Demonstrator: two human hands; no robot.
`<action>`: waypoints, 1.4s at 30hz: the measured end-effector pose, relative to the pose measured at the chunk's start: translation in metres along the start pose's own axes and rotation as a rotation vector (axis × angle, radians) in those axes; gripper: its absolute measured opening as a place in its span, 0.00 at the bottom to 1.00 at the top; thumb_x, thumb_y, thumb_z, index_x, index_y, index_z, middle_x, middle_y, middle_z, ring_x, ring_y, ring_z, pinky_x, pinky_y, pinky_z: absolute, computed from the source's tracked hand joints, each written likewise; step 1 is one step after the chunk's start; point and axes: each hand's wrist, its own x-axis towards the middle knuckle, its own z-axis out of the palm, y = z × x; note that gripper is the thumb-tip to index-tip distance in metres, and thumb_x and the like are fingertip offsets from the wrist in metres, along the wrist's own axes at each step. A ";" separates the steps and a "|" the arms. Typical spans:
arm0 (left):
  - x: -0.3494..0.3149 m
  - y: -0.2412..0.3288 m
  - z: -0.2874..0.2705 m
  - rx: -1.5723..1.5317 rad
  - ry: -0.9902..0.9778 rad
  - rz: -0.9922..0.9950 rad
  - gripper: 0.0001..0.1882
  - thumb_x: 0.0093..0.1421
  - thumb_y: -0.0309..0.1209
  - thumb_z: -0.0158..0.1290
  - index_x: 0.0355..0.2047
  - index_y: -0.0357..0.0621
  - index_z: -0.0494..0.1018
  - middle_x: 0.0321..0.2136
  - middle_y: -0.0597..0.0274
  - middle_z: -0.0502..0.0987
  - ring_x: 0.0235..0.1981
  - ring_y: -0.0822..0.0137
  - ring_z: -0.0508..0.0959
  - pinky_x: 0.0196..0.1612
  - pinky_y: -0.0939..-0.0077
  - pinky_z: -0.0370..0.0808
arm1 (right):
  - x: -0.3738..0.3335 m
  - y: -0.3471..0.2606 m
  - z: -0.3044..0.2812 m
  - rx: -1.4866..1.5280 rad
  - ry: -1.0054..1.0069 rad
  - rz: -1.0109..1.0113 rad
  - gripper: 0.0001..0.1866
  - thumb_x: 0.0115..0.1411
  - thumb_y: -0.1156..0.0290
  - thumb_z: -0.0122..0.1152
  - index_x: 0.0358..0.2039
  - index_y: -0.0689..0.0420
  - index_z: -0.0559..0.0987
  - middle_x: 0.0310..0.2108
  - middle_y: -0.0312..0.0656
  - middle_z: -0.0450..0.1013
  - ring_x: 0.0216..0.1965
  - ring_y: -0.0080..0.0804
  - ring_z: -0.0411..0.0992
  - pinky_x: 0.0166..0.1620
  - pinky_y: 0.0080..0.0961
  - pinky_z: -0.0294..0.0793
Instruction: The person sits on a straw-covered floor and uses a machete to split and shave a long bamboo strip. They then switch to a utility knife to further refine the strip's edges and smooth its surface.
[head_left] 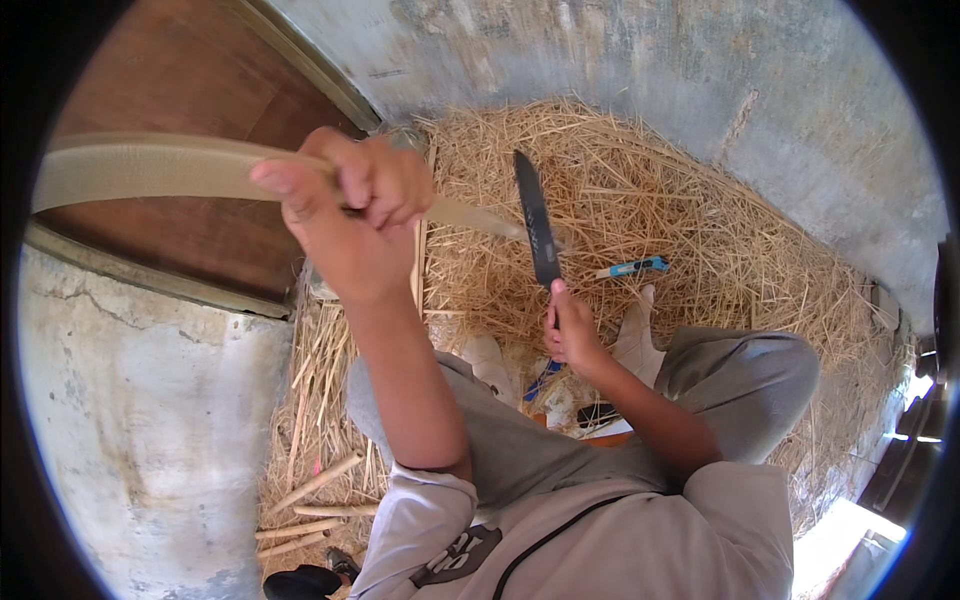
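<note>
My left hand [362, 205], raised on the left, is closed round a long, pale, flat strip [150, 168] that looks like split bamboo. The strip bows out to the left and is slightly blurred there. Its other end [475, 216] runs from under my fist toward the knife blade; whether they touch I cannot tell. In my right hand [575, 332], a knife [537, 220] with a long black blade points up and away from me. The fingers wrap its handle, hiding most of it.
A blue utility knife [636, 267] lies on straw-like shavings [600, 190] ahead of my feet. Between my legs is a blue tool [541, 381], partly hidden. Several cut sticks [315, 487] lie at lower left. Concrete walls [640, 50] and a brown wooden door [200, 85] stand close.
</note>
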 end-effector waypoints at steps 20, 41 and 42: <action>-0.011 0.003 -0.019 -0.045 -0.108 0.021 0.35 0.65 0.69 0.33 0.21 0.49 0.58 0.10 0.70 0.54 0.12 0.77 0.48 0.17 0.78 0.48 | -0.049 -0.115 -0.005 -0.087 0.170 -0.388 0.29 0.72 0.41 0.40 0.23 0.52 0.64 0.12 0.32 0.58 0.10 0.21 0.55 0.13 0.19 0.54; -0.014 0.002 -0.015 0.059 0.083 0.074 0.34 0.66 0.68 0.30 0.22 0.51 0.56 0.11 0.72 0.53 0.12 0.75 0.48 0.18 0.78 0.49 | -0.019 0.014 0.019 0.273 0.049 -0.336 0.29 0.69 0.35 0.40 0.26 0.49 0.63 0.13 0.29 0.54 0.09 0.19 0.52 0.11 0.20 0.50; -0.014 0.005 -0.018 0.078 0.105 0.079 0.33 0.66 0.68 0.31 0.22 0.51 0.56 0.11 0.72 0.53 0.12 0.75 0.48 0.18 0.78 0.49 | -0.021 0.011 0.022 0.155 0.034 -0.176 0.29 0.69 0.36 0.40 0.26 0.49 0.63 0.13 0.29 0.55 0.09 0.19 0.52 0.11 0.20 0.50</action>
